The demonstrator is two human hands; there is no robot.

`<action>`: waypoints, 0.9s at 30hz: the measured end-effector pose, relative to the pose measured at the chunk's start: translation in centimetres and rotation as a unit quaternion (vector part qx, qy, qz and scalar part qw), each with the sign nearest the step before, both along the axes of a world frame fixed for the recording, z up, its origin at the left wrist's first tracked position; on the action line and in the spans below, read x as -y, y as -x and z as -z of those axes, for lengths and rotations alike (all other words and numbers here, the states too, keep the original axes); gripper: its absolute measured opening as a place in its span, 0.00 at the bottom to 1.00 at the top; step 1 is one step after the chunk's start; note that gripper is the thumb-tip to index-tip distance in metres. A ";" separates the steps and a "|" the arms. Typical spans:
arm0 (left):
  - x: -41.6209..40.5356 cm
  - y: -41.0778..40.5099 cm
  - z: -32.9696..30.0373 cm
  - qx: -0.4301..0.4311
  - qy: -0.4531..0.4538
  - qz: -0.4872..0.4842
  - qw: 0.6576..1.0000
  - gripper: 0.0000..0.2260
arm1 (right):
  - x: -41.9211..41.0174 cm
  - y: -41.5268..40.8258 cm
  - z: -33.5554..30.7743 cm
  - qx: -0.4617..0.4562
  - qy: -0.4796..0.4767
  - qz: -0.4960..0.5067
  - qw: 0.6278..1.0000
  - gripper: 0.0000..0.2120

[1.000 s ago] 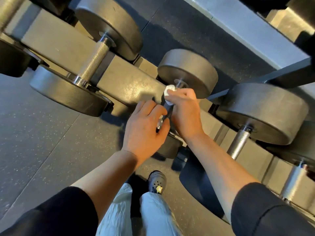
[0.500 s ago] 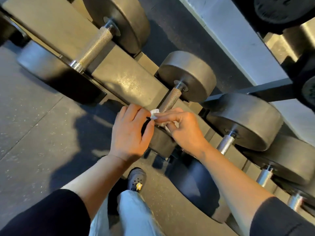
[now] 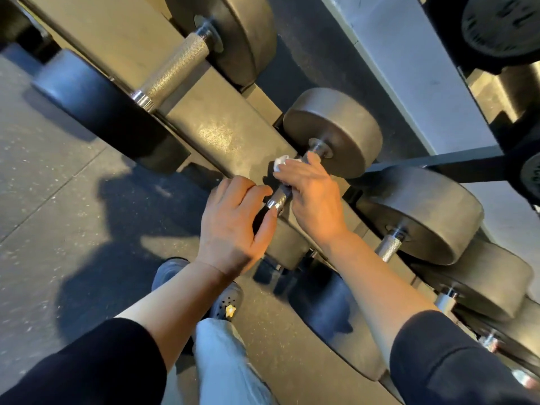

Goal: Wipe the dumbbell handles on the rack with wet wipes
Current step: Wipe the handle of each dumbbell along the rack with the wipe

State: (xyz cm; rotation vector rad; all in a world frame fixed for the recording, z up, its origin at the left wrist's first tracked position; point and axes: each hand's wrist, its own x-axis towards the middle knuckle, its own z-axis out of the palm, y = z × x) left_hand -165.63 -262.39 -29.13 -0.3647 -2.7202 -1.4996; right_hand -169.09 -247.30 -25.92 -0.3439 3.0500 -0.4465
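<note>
A small grey dumbbell lies on the rack [image 3: 216,124], its far head [image 3: 336,124] beyond my hands. My right hand [image 3: 312,197] is wrapped over its knurled metal handle [image 3: 280,197] with a crumpled white wet wipe [image 3: 281,162] held under the fingers near the far end. My left hand [image 3: 236,223] grips the near head [image 3: 287,244] of the same dumbbell, fingers curled over its top edge. The handle's near end shows between the two hands.
A larger dumbbell with a knurled handle [image 3: 172,74] sits on the rack to the left. More dumbbells [image 3: 423,211] line the rack to the right. Dark rubber floor [image 3: 58,200] lies on the left, my legs and shoes [image 3: 225,305] below.
My right hand slid with the wipe from the handle's near end up toward the far head. The left hand stays on the near head. The camera shifted slightly.
</note>
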 end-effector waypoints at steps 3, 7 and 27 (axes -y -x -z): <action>0.0 0.0 0.1 -0.010 0.001 -0.006 1.000 0.15 | -0.3 -0.6 0.6 0.029 0.015 -0.025 0.999 0.13; -0.1 0.0 -0.2 -0.002 -0.008 -0.008 1.000 0.15 | -0.7 -0.6 1.1 0.046 0.060 -0.009 0.997 0.17; -0.2 -0.2 -1.2 0.021 0.049 0.000 0.999 0.16 | -0.4 -1.4 -0.2 0.112 0.202 0.059 0.971 0.10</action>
